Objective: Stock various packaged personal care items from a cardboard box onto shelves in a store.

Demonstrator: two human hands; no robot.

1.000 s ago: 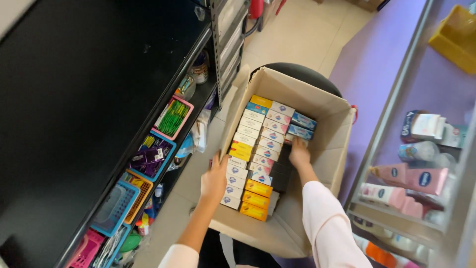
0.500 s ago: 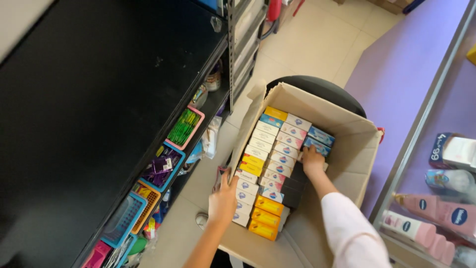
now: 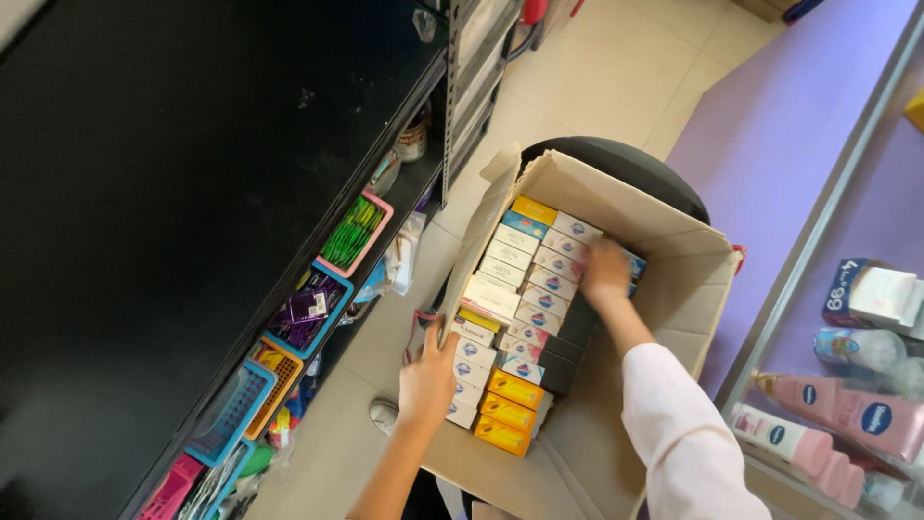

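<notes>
An open cardboard box (image 3: 685,289) sits on a black round stool (image 3: 635,164). Inside it stand rows of small white, blue and yellow cartons (image 3: 525,289). My left hand (image 3: 426,380) rests on the box's near left edge, against the white cartons there. My right hand (image 3: 606,270) reaches into the far end of the box and lies on the cartons; whether it grips one I cannot tell. My right arm wears a white sleeve (image 3: 688,448).
A black shelf unit (image 3: 192,193) runs along the left, with coloured baskets (image 3: 354,231) of small goods on its lower shelf. At right a glass counter (image 3: 828,221) holds pink lotion bottles (image 3: 857,414). Beige tiled floor (image 3: 616,67) lies beyond.
My right hand has moved farther along the cartons toward the far end of the box. My left hand has stayed at the box's left edge. The view has shifted.
</notes>
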